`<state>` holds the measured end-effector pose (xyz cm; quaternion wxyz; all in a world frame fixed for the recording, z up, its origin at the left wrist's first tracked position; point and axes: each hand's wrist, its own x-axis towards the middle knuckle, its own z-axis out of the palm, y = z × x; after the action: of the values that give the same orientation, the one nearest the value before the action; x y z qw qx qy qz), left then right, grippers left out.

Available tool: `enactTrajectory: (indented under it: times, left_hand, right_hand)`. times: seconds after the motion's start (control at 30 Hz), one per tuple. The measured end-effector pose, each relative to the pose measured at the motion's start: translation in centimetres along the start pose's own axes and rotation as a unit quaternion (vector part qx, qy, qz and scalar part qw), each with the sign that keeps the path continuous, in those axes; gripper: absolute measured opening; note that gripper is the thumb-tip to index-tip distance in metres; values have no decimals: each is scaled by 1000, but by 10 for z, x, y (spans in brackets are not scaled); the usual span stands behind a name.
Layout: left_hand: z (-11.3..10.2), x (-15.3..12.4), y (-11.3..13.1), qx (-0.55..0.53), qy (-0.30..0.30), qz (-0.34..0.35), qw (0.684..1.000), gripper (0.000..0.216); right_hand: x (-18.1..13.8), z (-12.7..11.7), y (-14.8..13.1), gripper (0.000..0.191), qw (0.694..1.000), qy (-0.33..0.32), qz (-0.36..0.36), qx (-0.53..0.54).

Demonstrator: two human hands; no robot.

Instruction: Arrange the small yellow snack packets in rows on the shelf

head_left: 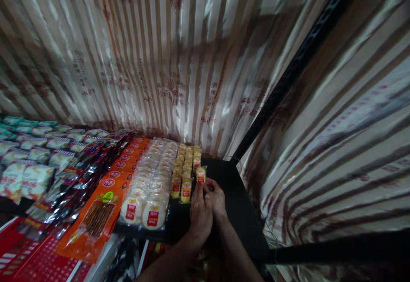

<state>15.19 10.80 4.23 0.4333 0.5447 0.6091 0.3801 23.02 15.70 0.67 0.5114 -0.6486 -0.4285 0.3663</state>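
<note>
Both my hands reach onto a dark shelf (238, 196). My left hand (200, 213) and my right hand (216, 196) are side by side, fingers pinched together on a small yellow snack packet (201, 174) with a red label. That packet stands at the front of the right-most row of like yellow packets (187, 162). Left of these rows lie clear packs of round white cakes (150, 188).
Further left lie orange snack packs (102, 213), dark glossy packs (73, 179) and pale bags (28, 162). Striped shiny sheeting (179, 60) hangs behind and to the right. A black post (288, 81) rises at the shelf's corner.
</note>
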Motion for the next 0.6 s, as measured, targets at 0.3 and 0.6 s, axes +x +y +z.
enactTrajectory:
  times: [0.3,0.6]
  left_hand:
    - [12,31,-5,-14,17,-12,1000,51]
    - [17,43,-13,-54,20,-6,998,49]
  right_hand:
    - [17,10,4,34,993,-7,-64,-94]
    - [29,17,32,33,970,-7,-125,-207]
